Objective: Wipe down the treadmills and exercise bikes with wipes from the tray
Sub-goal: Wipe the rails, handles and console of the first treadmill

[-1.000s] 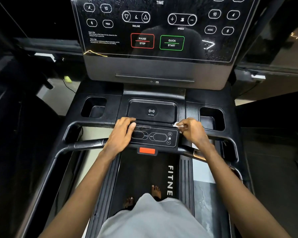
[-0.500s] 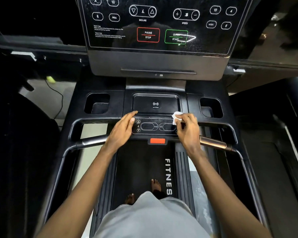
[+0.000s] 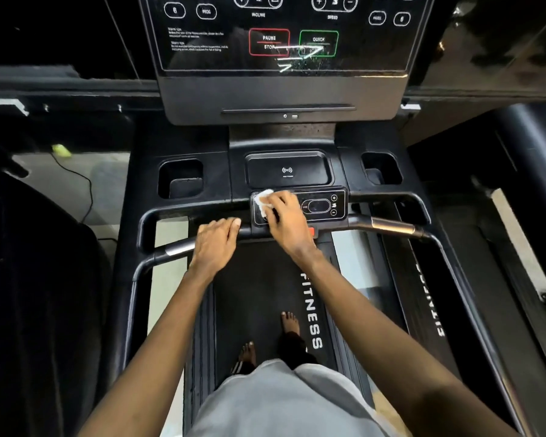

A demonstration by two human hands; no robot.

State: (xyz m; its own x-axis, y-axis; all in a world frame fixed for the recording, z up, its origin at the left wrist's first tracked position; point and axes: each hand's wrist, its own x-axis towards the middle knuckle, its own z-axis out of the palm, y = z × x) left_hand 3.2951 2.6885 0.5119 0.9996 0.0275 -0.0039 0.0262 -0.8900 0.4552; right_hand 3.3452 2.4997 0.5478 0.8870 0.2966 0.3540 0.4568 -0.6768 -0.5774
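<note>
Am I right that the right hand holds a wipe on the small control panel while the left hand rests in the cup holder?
Nearly: in the head view the left hand rests on the handlebar; the right hand and wipe are as stated.

Grey garment (image 3: 281, 402), perhaps shirt (arms (image 3: 158, 326) bare).

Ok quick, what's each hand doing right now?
Left hand: open, resting flat on the treadmill handlebar.
Right hand: holds a white wipe against the small control panel.
</note>
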